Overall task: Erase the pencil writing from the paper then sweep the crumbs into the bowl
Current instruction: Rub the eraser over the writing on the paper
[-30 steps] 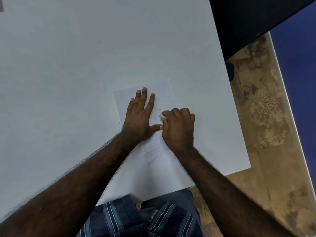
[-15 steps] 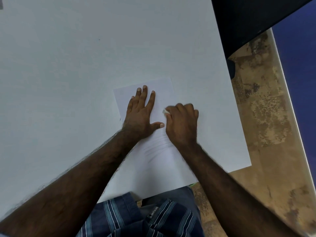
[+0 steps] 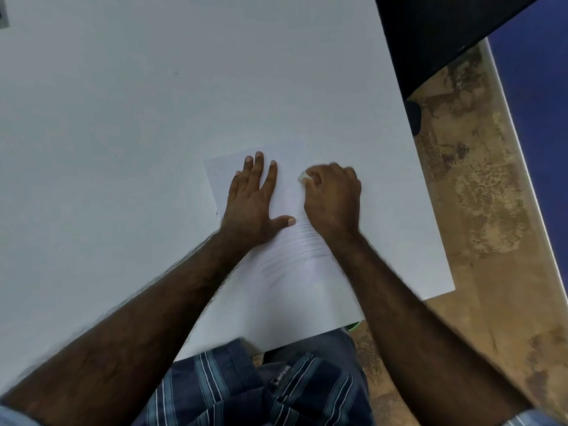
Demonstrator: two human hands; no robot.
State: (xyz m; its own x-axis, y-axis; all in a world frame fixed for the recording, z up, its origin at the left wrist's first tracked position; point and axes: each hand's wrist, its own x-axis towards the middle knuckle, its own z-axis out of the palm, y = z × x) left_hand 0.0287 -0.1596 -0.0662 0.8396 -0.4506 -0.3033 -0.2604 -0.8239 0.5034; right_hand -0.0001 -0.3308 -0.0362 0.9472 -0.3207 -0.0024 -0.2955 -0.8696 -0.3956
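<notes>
You see only a pale sliver of the eraser [image 3: 303, 177]; the curled fingers of the right hand [image 3: 333, 198] cover the rest, and that hand is motion-blurred. The paper's [image 3: 292, 272] near-left part lies under the left hand [image 3: 253, 204] and forearm. Its faint pencil lines [image 3: 295, 250] are too smeared to read.

Dim, even light; wide-angle bending at edges; slight motion blur

White table [image 3: 123, 149], mottled brown floor [image 3: 491, 210]
</notes>
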